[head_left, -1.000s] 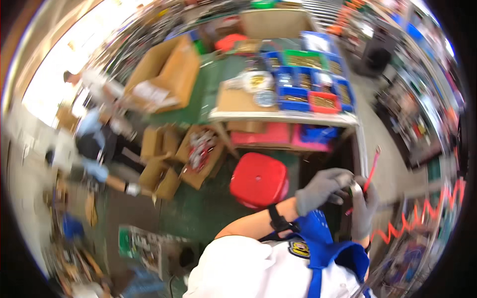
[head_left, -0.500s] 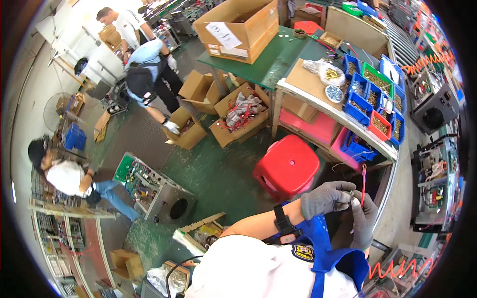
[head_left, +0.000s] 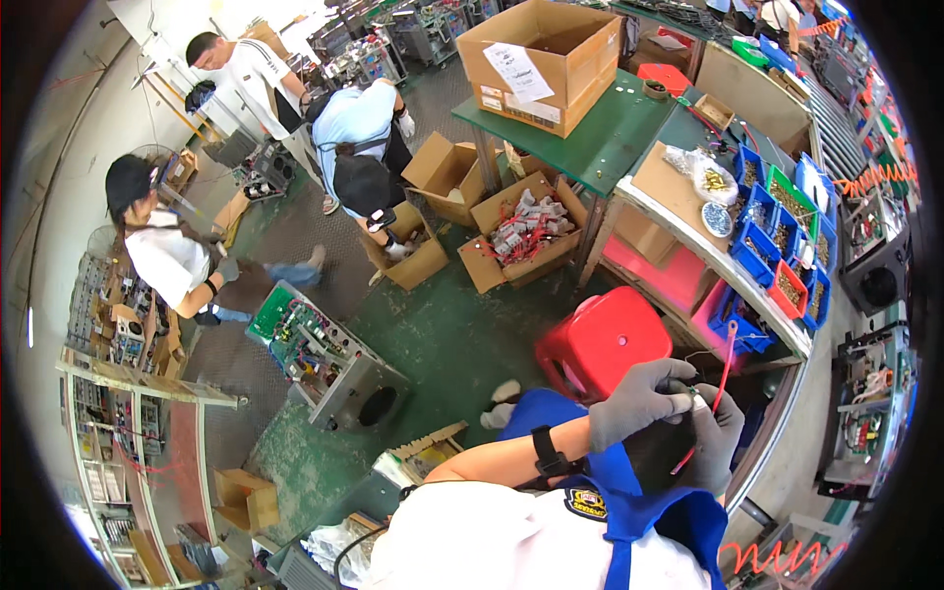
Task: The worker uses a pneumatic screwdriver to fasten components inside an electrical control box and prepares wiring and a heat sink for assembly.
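Note:
Both of my hands wear grey gloves and are close together at the lower right. My right hand [head_left: 718,438] is closed around a red cable [head_left: 729,366]. The cable's upper end carries a ring terminal, and its lower end sticks out below my fingers. My left hand [head_left: 637,403] meets it from the left, thumb and fingers pinched together. Something small and dark sits between the fingertips of both hands, too small to make out. A black strap [head_left: 551,450] goes round my left wrist.
A red stool [head_left: 615,339] stands just beyond my hands. Behind it, a workbench [head_left: 678,221] bears blue bins [head_left: 755,251] of small metal parts. Open cartons [head_left: 418,264] lie on the floor, where a person in light blue [head_left: 344,128] bends over. An opened metal unit [head_left: 344,379] stands left.
My view has shifted left, so the bench appears farther right. My hands stay together, with more red cable showing below the right one. The person at the left now stands more upright.

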Demonstrator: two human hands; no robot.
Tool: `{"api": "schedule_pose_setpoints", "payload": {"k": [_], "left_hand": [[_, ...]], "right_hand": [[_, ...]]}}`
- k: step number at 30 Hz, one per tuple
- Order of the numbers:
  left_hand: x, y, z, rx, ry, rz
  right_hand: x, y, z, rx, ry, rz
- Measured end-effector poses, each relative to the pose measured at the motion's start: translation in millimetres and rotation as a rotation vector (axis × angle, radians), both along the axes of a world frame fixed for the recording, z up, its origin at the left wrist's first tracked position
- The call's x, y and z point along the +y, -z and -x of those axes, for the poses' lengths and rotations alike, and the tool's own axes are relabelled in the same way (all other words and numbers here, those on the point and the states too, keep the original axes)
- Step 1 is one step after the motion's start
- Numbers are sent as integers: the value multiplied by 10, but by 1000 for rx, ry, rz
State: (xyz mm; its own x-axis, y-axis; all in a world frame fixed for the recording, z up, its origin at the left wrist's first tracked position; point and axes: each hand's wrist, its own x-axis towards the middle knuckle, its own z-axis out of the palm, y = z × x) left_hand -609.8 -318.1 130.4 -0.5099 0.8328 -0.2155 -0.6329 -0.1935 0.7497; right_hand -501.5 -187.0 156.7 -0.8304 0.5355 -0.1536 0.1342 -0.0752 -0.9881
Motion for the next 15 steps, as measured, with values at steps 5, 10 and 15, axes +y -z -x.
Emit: {"api": "schedule_pose_setpoints", "payload": {"k": [5,10,15], "left_hand": [[-522,97,542,-126,-75,-57],[-1521,195,1551,-192,-105,1],[-2476,261,2449,-288,-211,-100]], "right_hand": [[-522,35,672,55,-58,198],[-1327,28,1797,23,-307,263],[-2161,-26,2895,-79,-468,154]]}}
